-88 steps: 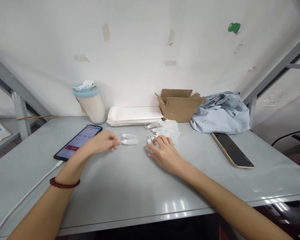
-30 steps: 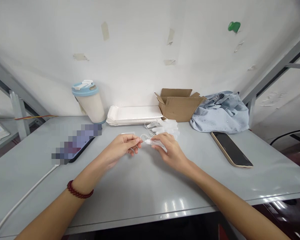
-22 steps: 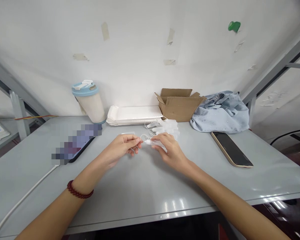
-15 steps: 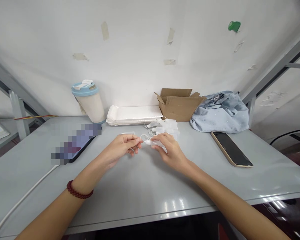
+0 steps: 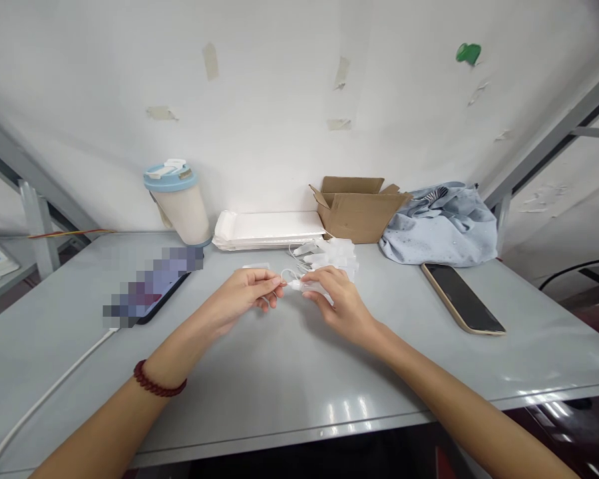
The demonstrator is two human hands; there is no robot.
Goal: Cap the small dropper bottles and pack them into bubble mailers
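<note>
Over the middle of the table, my right hand (image 5: 342, 299) is closed around a small clear plastic bottle (image 5: 295, 285) lying sideways, its white neck and narrow tip pointing left. The fingers cover most of its body. My left hand (image 5: 247, 293) pinches thumb and forefinger right at that tip. A small reddish bit shows at the fingertips, too small to name. From there a thin white loop (image 5: 288, 271) curves up and back to the right. Just behind my right hand lies a pile of several similar translucent white bottles (image 5: 332, 251).
A flat clear piece (image 5: 256, 266) lies behind my left hand. White padded envelopes (image 5: 269, 227), an open cardboard box (image 5: 357, 216), a blue cloth (image 5: 442, 229) and a lidded cup (image 5: 182, 209) stand along the wall. Phones lie left (image 5: 160, 293) and right (image 5: 462, 299).
</note>
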